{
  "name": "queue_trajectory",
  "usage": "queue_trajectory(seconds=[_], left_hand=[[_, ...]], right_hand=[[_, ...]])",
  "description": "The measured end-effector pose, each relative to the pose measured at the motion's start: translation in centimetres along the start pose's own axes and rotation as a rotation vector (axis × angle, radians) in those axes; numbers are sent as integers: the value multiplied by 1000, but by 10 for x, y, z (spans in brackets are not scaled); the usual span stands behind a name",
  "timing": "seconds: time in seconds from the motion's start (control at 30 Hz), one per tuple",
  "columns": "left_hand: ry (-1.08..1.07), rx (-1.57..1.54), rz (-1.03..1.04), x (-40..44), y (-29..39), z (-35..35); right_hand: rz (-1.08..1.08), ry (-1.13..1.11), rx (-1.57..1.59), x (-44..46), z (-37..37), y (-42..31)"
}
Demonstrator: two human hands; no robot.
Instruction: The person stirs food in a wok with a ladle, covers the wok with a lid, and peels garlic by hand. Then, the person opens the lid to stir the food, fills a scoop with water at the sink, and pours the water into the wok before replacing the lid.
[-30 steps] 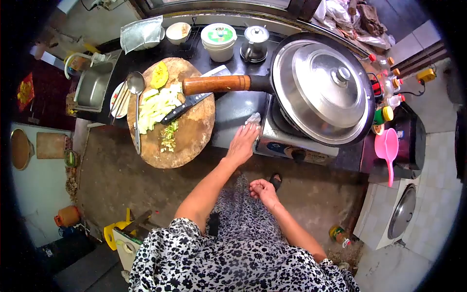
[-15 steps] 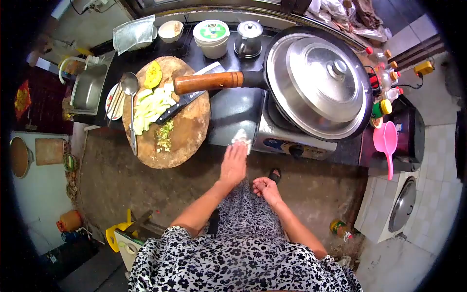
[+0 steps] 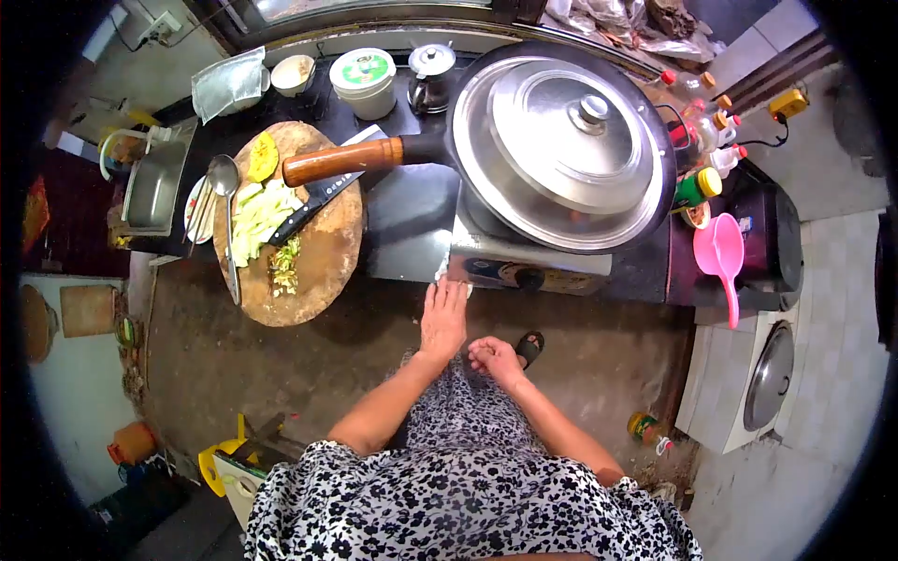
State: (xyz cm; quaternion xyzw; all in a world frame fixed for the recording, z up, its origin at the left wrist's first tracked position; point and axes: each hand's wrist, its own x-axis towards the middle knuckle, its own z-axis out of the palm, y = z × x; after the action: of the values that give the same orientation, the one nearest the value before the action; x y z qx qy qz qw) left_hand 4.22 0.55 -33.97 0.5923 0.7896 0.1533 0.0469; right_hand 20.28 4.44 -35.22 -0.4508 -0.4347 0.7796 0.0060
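Note:
My left hand [image 3: 443,323] is at the counter's front edge, left of the stove's control knob, fingers extended over a crumpled white cloth [image 3: 442,270]. Most of the cloth is hidden behind the fingers. Close to my waist, my right hand [image 3: 496,358] is loosely curled, with nothing visible in it. On the gas stove [image 3: 538,271] sits a large wok [image 3: 449,150] with a wooden handle, covered by a domed metal lid [image 3: 543,122]. A round chopping board [image 3: 327,252] holds a knife [image 3: 309,210], pale green slices [image 3: 262,220], chopped green bits [image 3: 284,266] and a yellow squash piece [image 3: 263,157].
A ladle [image 3: 224,178] rests across the board's left edge. Behind stand a white tub [image 3: 364,84] and a metal pot [image 3: 431,79]. Several bottles [image 3: 697,131] and a pink scoop [image 3: 720,248] are at the right. The board and wok handle overhang the counter area.
My left hand has moved with the cloth from the countertop to its front edge. My view has shifted, so the counter items appear further left. My right hand stays curled near my waist.

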Motion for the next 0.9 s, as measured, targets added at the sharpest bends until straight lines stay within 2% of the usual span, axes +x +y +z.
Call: queue_trajectory(seconds=[0.13,0.2,0.4,0.5,0.6,0.7,0.77,0.83,0.9], left_hand=[[-54,40,2,8,43,17],[10,58,-11,18,66,29],[-143,-5,-51,38,129,50],[-73,-41,-105,48,158,64],[-33,19,-67,58,182,78],[29,-141,-46,72,213,82],[77,-124,106,78,225,108],[165,-142,220,89,239,105],[14,-336,142,101,250,100]], right_hand=[[-31,-14,-10,-14,-29,-14],[-35,7,3,-23,-51,-16],[9,87,-51,-48,-135,-2],[-1,83,0,-53,-179,13],[14,108,36,-56,-214,22],[15,120,3,-60,-244,27],[39,127,-6,-64,-262,24],[66,143,-10,-69,-275,16],[37,163,-12,-69,-289,13]])
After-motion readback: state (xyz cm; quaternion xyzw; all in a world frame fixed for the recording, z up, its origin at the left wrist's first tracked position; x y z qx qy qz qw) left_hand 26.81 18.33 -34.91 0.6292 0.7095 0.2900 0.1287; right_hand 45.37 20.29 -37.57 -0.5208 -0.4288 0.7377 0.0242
